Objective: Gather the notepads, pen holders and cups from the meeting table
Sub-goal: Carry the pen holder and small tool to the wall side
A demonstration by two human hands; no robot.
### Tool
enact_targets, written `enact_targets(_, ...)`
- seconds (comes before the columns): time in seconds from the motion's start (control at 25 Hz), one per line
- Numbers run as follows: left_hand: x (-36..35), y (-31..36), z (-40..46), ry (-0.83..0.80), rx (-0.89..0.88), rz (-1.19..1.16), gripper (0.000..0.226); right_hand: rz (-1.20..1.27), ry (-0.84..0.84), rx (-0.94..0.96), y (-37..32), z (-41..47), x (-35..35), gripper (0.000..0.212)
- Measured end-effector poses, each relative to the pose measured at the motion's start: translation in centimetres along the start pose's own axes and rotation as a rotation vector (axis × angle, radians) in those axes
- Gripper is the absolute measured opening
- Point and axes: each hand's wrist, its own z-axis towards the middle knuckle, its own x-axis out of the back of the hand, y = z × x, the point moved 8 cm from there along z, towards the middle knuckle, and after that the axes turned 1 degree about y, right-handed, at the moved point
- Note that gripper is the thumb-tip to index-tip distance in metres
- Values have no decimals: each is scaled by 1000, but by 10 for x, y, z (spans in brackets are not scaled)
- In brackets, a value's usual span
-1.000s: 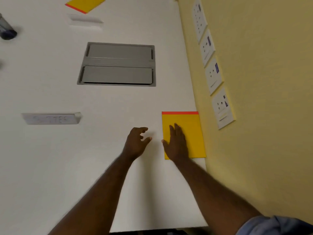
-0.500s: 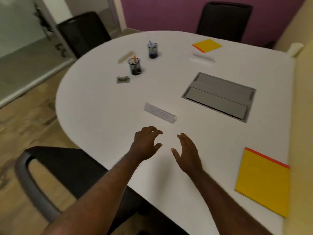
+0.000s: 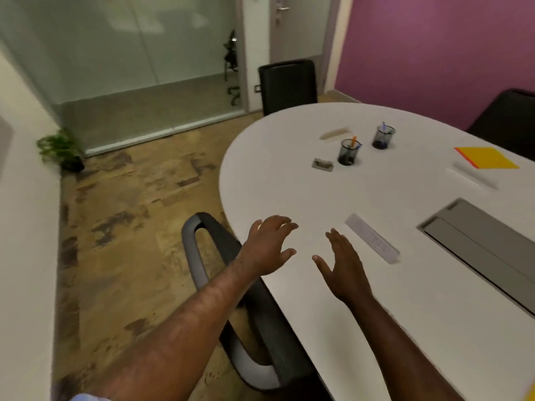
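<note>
Hovering empty, both hands (image 3: 307,256) spread wide over the smooth white oval table (image 3: 333,198).

Meeting room interior. A white oval bench (image 3: 289,180) with a grey recessed cable hatch (image 3: 480,244) stands on a mottled brown floor (image 3: 130,215). Black office chairs (image 3: 286,85) surround it. A purple wall (image 3: 434,53) lies behind, frosted glass partitions (image 3: 115,53) and a door (image 3: 301,27) left, beside a potted plant (image 3: 62,150).
</note>
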Motion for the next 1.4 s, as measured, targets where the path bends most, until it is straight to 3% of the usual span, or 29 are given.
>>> enact_targets(0.32,65,-113,-65,154,388,29,64,64,-153,317,-120,54,-58,66)
enact_targets(0.56,96,-204,-115,259,570,39,64,74,-234,473,-218,81,-110,66)
enact_targets(1.0,124,-423,-118,170,560,-12,65,-54,-197,410,-345,172,-241,68)
enact_targets(1.4,126,-556,-47,64,505,-4,70,-105,-294,341,-383,288,-330,73)
